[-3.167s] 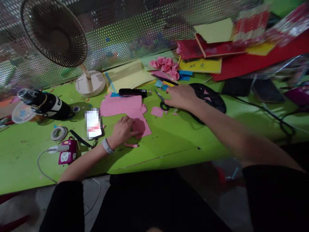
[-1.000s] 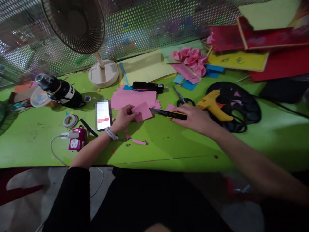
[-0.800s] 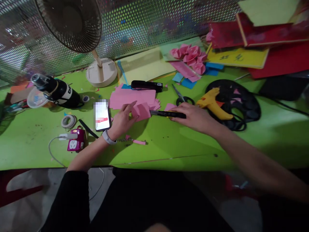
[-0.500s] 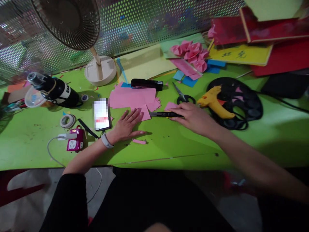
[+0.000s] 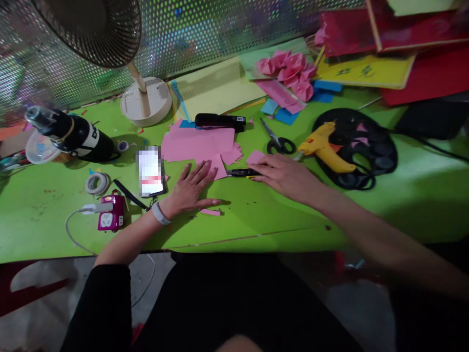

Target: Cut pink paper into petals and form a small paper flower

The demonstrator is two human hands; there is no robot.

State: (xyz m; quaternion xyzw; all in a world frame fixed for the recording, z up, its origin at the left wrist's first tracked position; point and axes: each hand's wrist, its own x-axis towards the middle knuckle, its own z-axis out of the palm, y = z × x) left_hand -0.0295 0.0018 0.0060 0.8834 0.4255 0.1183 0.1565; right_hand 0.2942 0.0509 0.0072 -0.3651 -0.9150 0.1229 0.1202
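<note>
My left hand (image 5: pixel 193 186) lies flat with spread fingers, its fingertips on a small pink paper piece (image 5: pixel 220 170) at the edge of larger pink sheets (image 5: pixel 198 142). My right hand (image 5: pixel 280 175) grips a black utility knife (image 5: pixel 244 172) with a bit of yellow on it. The knife's blade points left and lies at the right edge of the pink piece. Another pink scrap (image 5: pixel 255 157) lies just behind my right fingers. Scissors (image 5: pixel 276 139) rest behind that hand, apart from it. A narrow pink strip (image 5: pixel 210 212) is near my left thumb.
A phone (image 5: pixel 151 171), tape roll (image 5: pixel 97 184) and purple socket adapter (image 5: pixel 112 212) lie left. Behind are a fan (image 5: pixel 146 105), black bottle (image 5: pixel 78 137), black stapler (image 5: pixel 220 121) and folded pink flowers (image 5: pixel 287 68). A yellow glue gun (image 5: pixel 326 149) sits right on a black palette (image 5: pixel 381 146).
The view has shifted slightly. My right hand has come a little left and covers more of the knife's handle. My left hand stays flat on the pink paper.
</note>
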